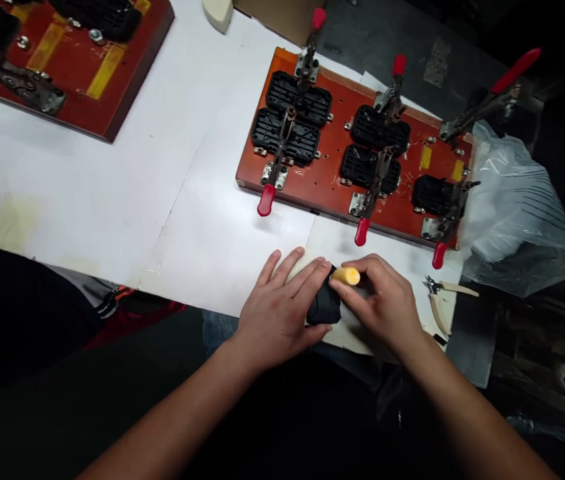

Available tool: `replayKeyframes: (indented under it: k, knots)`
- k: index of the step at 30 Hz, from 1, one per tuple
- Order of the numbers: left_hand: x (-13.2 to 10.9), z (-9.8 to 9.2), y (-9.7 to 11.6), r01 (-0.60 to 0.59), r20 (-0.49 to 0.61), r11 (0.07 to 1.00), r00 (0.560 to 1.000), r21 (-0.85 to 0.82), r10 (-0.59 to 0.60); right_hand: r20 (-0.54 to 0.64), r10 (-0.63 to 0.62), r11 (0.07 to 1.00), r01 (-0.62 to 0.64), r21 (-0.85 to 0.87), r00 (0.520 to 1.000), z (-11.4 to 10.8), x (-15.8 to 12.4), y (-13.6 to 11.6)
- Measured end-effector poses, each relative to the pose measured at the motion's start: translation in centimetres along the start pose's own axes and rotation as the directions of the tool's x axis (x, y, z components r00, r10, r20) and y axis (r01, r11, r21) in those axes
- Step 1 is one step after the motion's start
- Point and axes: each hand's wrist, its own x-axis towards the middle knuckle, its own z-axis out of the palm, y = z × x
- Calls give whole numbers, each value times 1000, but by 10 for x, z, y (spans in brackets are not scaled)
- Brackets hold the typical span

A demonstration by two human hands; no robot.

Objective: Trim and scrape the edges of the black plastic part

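Observation:
Near the table's front edge lies a black plastic part (324,305). My left hand (282,307) rests on its left side, fingers spread and the thumb along its lower edge. Between the thumb and fingers of my right hand (385,300) is a yellow stick-like tool (346,277), held at the part's upper right edge. The tool's lower tip is hidden. A pale piece (296,268) shows partly beneath my left fingers.
An orange-red fixture board (327,175) with red-handled clamps and black parts stands beyond my hands. Another board (112,100) is at upper left. Cutters (440,303) lie right of my right hand, near a plastic bag (517,213).

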Motion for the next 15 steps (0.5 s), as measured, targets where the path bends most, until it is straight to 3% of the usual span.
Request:
replayKeyframes:
  k: [2, 5, 9, 13, 15]
  knots:
    - [1, 0, 1, 10, 3, 1000, 1000, -8, -10, -52, 39, 999, -39, -3, 998, 3, 5, 1]
    - [1, 1, 1, -3, -11, 1000, 1000, -26, 3, 6, 58, 998, -59, 31, 998, 7, 7, -2]
    - [1, 1, 1, 6, -17, 1000, 1000, -25, -6, -73, 91, 996, -90, 16, 993, 8, 9, -5]
    - [1, 2, 0, -5, -15, 999, 1000, -32, 5, 30, 57, 998, -58, 8, 998, 5, 14, -6]
    - [1, 2, 0, 1, -13, 1000, 1000, -22, -1, -16, 46, 998, -46, -41, 999, 4, 12, -6]
